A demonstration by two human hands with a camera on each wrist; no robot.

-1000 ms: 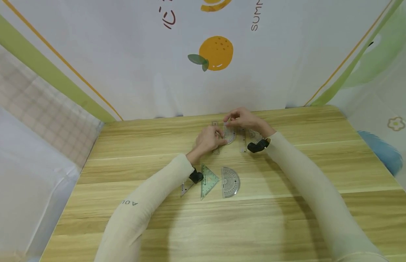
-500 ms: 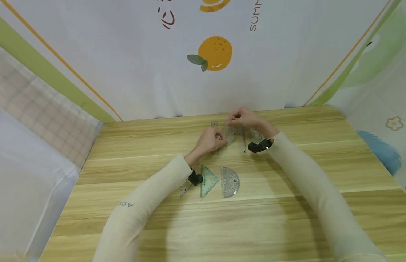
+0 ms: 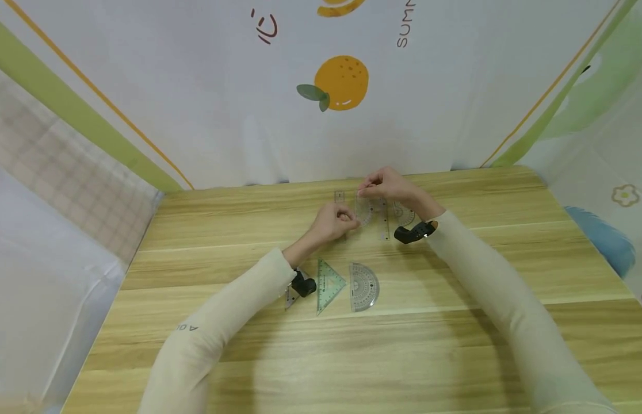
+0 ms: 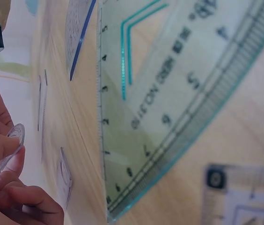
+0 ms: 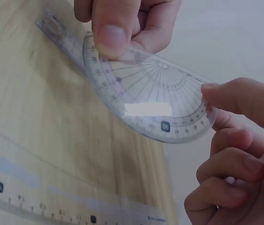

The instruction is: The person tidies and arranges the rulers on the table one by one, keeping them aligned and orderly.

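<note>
Both hands hold a small clear protractor above the table. My left hand pinches one end of it between thumb and finger. At the other end, my right hand pinches it, the remaining fingers curled. A clear ruler lies beside the left hand, partly covered by it. Another clear ruler lies under the right hand, and a second protractor sits just right of that ruler. In the left wrist view, a greenish set square fills much of the picture.
Nearer me on the wooden table lie the green set square, a larger protractor and another clear set square, partly hidden by the left wrist camera. A white printed cloth hangs behind the table's far edge.
The left fingers have curled closer around the protractor's near end. My right hand has shifted slightly right, and the left forearm a little left. The things on the table stay put.
</note>
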